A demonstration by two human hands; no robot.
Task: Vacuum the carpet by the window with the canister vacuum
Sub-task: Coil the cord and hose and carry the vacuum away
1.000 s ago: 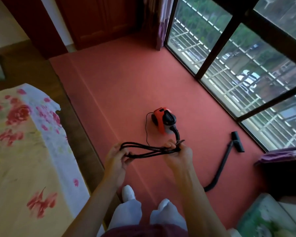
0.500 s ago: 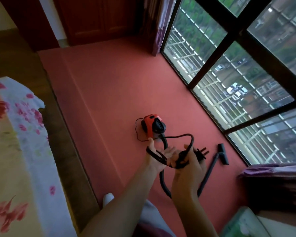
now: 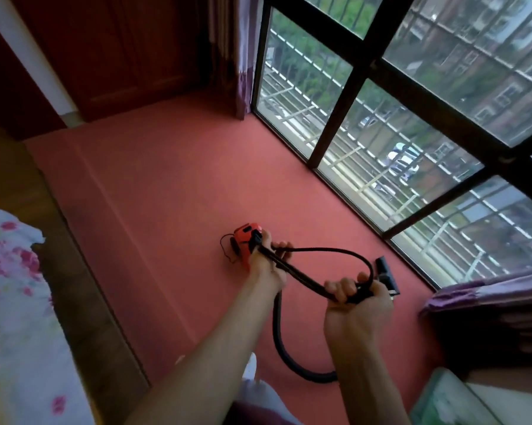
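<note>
While the power cord (image 3: 304, 277) is bunched between them, both of your hands are closed on it. The left grip (image 3: 267, 262) curls round the strands at their far end. The right grip (image 3: 356, 305) clenches them nearer to you and toward the window (image 3: 335, 118), and one slack loop bows out on the window side between the two. The bundle's long axis thus runs on a slant from far left to near right, held in the air above the red carpet (image 3: 166, 194). The orange canister (image 3: 243, 239) sits on the carpet toward its middle, directly past the left grip and partly hidden by it, so that hand is the nearer one to it. The hose (image 3: 278, 332) curves back from there toward your feet, and the floor nozzle (image 3: 384, 268) lies by the carpet's window edge, just past the right grip. I judge the vacuuming not yet begun: the cord needs paying out first, no socket shows, and I cannot tell which end carries the plug.
</note>
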